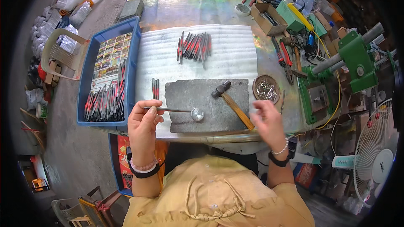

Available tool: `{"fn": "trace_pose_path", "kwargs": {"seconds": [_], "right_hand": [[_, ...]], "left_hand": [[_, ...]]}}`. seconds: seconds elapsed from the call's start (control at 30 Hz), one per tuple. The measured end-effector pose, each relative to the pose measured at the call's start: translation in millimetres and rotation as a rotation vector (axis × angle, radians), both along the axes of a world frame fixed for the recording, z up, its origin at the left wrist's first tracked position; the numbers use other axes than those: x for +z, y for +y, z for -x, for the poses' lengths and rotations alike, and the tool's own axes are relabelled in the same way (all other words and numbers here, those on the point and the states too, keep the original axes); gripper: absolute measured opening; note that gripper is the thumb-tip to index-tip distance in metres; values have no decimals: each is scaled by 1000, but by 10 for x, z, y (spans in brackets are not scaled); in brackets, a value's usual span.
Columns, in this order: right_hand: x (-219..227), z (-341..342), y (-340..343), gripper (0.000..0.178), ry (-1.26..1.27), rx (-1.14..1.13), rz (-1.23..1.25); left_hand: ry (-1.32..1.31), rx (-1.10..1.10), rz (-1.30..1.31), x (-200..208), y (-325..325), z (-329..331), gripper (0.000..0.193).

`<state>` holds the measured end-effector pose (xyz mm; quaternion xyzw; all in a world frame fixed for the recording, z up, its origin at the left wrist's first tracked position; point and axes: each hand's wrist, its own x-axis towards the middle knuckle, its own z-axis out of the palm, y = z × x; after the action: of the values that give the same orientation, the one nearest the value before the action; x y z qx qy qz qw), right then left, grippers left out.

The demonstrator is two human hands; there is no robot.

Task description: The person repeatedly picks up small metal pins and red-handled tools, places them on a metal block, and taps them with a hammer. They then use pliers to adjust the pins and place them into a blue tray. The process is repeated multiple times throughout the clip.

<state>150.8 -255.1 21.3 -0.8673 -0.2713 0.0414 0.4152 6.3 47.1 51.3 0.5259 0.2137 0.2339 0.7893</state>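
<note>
My left hand (144,120) pinches a slim dark rod (174,110) between thumb and fingers. The rod's far end meets a round, shiny silver metal piece (197,114) on a grey stone slab (185,94). My right hand (269,122), slightly blurred, hovers beside the slab's right edge with fingers loosely curled and apart; nothing shows in them. Closest to it lies a hammer (235,108), its dark head on the slab and wooden handle pointing toward me. Beyond that hand stands a round brown dish (266,88) of small silver pieces. A few black-and-red rods (155,88) lie left of the slab.
A pile of black-and-red rods (195,47) lies on the white foam sheet (235,59). More fill a blue tray (80,115) at left. Pliers (286,61), a cardboard box (269,18) and a green machine (355,65) crowd the right side. A fan (374,164) stands at lower right.
</note>
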Motion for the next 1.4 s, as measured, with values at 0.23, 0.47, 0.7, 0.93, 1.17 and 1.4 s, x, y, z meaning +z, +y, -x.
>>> {"fn": "trace_pose_path", "kwargs": {"seconds": [0.23,0.47,0.7,0.93,1.17,1.4], "right_hand": [[-19,118,664,33,-289,10,406],[-111,-390,200,26,-20,-232,165],[-489,-865,-311,23,-73,-383,330],[-556,-1027,-218,22,-1,-362,432],[-541,-1025,-203,18,38,-364,61],[-341,-901,-328,8,699,-340,-797]], "left_hand": [[40,20,-557,-37,-173,62,9],[48,-12,-888,-255,-203,-13,13],[137,-152,-790,-395,-207,-51,11],[190,-170,-725,-522,-206,15,11],[184,-175,-289,-364,-281,151,13],[116,-203,14,-265,-289,204,15]]}}
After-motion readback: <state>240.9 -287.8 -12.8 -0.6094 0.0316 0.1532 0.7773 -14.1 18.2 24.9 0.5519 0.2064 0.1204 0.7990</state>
